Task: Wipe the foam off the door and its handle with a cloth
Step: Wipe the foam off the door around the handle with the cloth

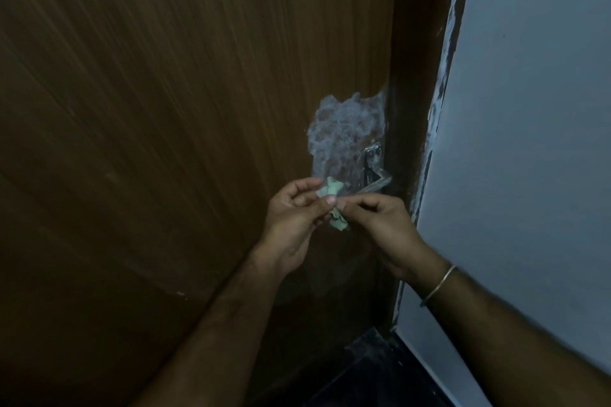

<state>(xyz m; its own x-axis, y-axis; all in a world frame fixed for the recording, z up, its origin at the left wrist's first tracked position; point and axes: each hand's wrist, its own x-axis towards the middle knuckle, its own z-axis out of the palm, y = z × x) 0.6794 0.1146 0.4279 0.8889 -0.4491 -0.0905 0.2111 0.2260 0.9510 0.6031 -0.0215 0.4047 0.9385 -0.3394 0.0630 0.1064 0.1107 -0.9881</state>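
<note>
**Foam on door, cloth held between both hands**

Cloth [334,205], small and pale green, crumpled, pinched from both sides in front of the brown wooden door [165,109]. Left hand [292,218] with thumb and curled fingers closed on the cloth's left side, thumbnail facing the camera. Right hand [385,225] pinching the cloth's right edge with fingertips, remaining fingers curled under. Both grips closed on the cloth, so neither hand free. One tuft of cloth poking up above the left grip, another hanging down below the point where the two grips meet.

Foam [344,129], a white bubbly patch, spread over the door surface just above both grips and reaching down to about the level of the left fingertips. Not touched by the cloth as far as can be seen; too dim to say how far the cloth is from the door.

Handle [373,172], metal, with plate and lever, up and to the right of the grips, close above the right knuckles, at the foam's lower right edge. Hard to tell in the low light whether wet or foamy.

Door frame [413,76], dark, directly right of the handle. Pale wall [529,142] beyond it, to the right of the right grip. Thin bangle [439,284] around the right wrist, below and right of that grip. Dark floor [370,373] far beneath both forearms.
</note>
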